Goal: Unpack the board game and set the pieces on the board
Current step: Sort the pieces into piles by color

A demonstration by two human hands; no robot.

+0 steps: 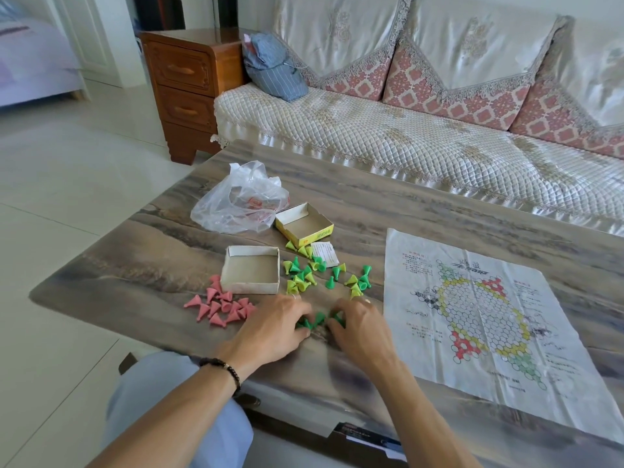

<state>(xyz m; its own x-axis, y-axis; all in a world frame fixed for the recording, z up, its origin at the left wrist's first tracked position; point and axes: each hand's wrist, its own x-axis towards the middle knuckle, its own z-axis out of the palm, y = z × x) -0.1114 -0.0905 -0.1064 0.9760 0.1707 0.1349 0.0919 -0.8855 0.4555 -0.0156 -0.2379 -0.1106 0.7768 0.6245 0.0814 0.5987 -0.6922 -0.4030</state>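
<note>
Sorting by colour, my left hand [270, 327] and right hand [361, 324] curl round dark green plastic cone pieces [312, 320] at centre frame; the printed paper board [489, 305] waits unfolded at right, bare.

Paper board [486, 319] lies flat and creased at 3 o'clock, hex star grid printed in red, yellow, green, no pieces on it. Dark green cones [312, 321] cluster at centre. Mixed green and yellow-green cones [319, 273] scattered at 12. Pink cones [223, 305] heaped at 9. Open white tray [251, 270] and yellow box [304, 224] at 11, both upright.
</note>
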